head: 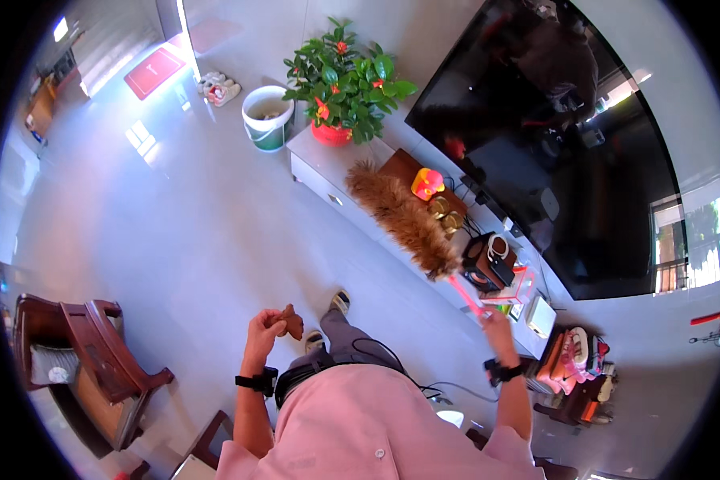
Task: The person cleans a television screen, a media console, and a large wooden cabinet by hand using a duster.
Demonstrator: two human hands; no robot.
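My right hand [497, 327] grips the pink handle [465, 295] of a brown feather duster [403, 222]. The fluffy head reaches up and left across the front edge of a low white TV cabinet [318, 165]; whether it touches the top I cannot tell. Between the thumb and fingers of my left hand [265, 329] is a small brown object [292, 322], perhaps a dry leaf, held above the floor. Under and beyond the duster are a red-and-yellow toy-like figure [428, 183], two gold-lidded jars [446, 215] and a dark speaker [480, 264].
A potted plant [348, 84] in a red pot stands on the cabinet's far end, beside a white-and-green bucket [268, 117]. A large television [552, 150] hangs behind. Wooden chair [90, 354] at left, shoes [218, 89] by the door, stacked shoes [576, 360] at right. A cable [462, 385] trails near my waist.
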